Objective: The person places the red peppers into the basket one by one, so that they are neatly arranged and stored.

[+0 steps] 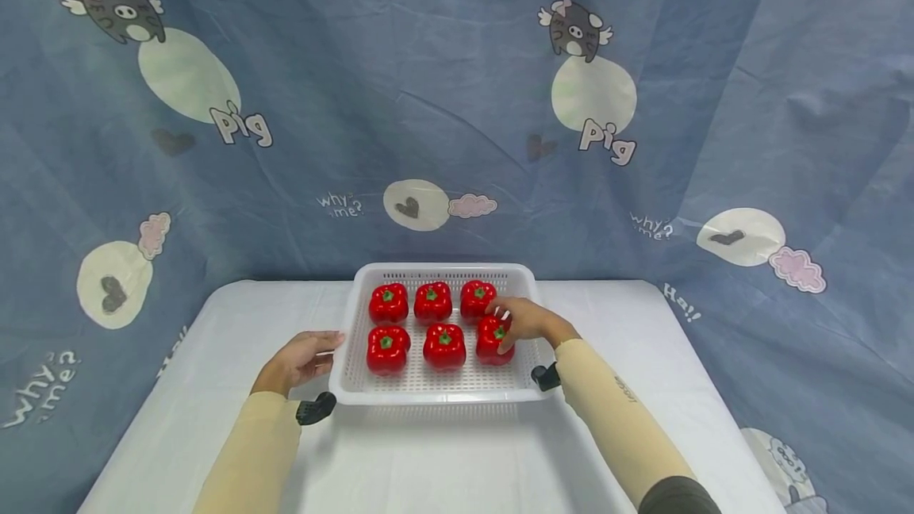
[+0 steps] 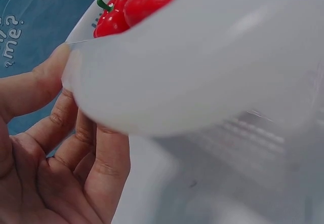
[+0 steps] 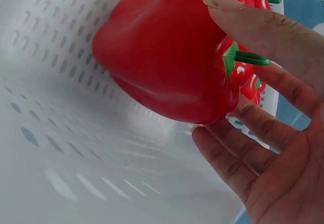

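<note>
A white perforated plastic basket (image 1: 443,398) holds several glossy red bell peppers with green stems, set in two rows of three. My left hand (image 1: 305,357) pinches the basket's left rim, thumb on top and fingers beneath, as the left wrist view shows close up. At the basket's right end, my right hand (image 1: 528,319) grips the front-right bell pepper (image 3: 167,51). Its thumb (image 3: 263,26) lies over the pepper's top side by the stem, and the fingertips reach round the opposite side. The front-middle pepper (image 1: 444,347) and front-left pepper (image 1: 388,350) stand stem up.
Under the basket is a white table (image 1: 428,458). Right behind the table hangs a blue cloth (image 1: 457,117) with pig drawings and lettering. A dark wrist camera (image 1: 546,377) on the right arm overlaps the basket's right rim in the head view.
</note>
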A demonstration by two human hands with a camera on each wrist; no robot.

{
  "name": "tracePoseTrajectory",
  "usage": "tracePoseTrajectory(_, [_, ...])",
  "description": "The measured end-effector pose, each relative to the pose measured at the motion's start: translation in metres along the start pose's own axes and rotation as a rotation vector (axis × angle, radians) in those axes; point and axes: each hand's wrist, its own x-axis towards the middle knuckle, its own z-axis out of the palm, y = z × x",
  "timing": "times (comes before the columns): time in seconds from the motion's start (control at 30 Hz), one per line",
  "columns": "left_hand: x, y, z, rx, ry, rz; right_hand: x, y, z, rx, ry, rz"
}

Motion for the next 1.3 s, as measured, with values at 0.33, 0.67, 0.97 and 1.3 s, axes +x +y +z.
tracePoseTrajectory(0.33, [0.003,-0.001,0.001,0.064,0.016,0.041,-0.010,0.005,-0.004,0.056,0.055,-0.064])
tracePoseTrajectory(0.67, [0.002,-0.006,0.000,0.101,0.036,0.064,-0.023,0.012,-0.009,0.194,0.101,-0.118])
tracePoseTrajectory(0.97, [-0.001,-0.013,0.000,0.093,0.063,0.087,-0.037,0.026,-0.007,0.295,0.218,-0.166])
tracePoseTrajectory(1.3, [-0.007,-0.014,-0.005,0.170,0.111,0.152,-0.057,0.044,-0.008,0.335,0.337,-0.149])
